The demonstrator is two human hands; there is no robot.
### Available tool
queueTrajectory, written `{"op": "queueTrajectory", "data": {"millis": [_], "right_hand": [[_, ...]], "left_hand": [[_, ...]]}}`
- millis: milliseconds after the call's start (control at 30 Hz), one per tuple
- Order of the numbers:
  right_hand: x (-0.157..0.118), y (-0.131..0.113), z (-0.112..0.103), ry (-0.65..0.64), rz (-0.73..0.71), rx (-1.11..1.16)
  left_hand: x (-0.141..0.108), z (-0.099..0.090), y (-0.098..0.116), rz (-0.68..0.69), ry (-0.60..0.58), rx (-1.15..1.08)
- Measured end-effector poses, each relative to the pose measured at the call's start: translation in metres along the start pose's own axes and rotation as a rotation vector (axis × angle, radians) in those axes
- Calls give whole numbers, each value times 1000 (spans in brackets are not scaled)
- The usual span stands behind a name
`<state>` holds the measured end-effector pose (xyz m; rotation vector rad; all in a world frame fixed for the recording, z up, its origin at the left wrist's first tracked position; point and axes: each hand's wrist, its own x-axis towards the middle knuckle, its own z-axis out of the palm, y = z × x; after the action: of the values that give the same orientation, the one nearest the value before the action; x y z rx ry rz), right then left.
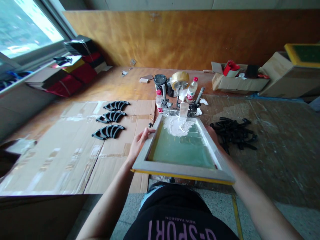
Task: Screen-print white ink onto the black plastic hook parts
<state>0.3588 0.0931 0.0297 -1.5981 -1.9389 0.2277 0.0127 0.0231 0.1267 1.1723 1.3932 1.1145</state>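
A screen-printing frame [172, 167] with green mesh is tilted up in front of me, hinged at its far end to a metal clamp [183, 110]. White ink [178, 128] is smeared over the mesh's far part. My left hand [138, 144] is at the frame's left side, fingers drawn together, with the tips hidden beneath its edge. What they hold, if anything, does not show. My right hand [212, 135] is at the right side, mostly covered by the frame, its fingers out of sight. Curved black ribbed plastic pieces [108, 131] lie in three groups on the left.
Flattened cardboard [72, 146] covers the table's left part. A pile of black plastic parts [233, 131] lies right of the frame. Behind the clamp stand red-capped bottles [192, 89], a tape roll [180, 80] and a dark jar [160, 81]. An open carton [232, 83] is at the back right.
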Motion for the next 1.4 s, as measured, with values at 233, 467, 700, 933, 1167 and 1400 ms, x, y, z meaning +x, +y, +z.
{"op": "queueTrajectory", "data": {"millis": [233, 467, 700, 933, 1167, 1400], "right_hand": [[62, -49, 0, 53, -207, -98], [52, -90, 28, -325, -259, -301], [12, -92, 2, -531, -691, -146], [4, -90, 15, -338, -553, -71], [29, -94, 12, -276, -453, -8], [95, -44, -18, 37, 20, 19]], "left_hand": [[-8, 9, -113, -198, -29, 38], [-4, 9, -136, -190, -34, 73], [-6, 9, -138, -195, -14, 112], [-7, 8, -129, -213, -27, 62], [-12, 6, -96, -240, -52, -6], [-5, -1, -22, -178, -43, -171]]}}
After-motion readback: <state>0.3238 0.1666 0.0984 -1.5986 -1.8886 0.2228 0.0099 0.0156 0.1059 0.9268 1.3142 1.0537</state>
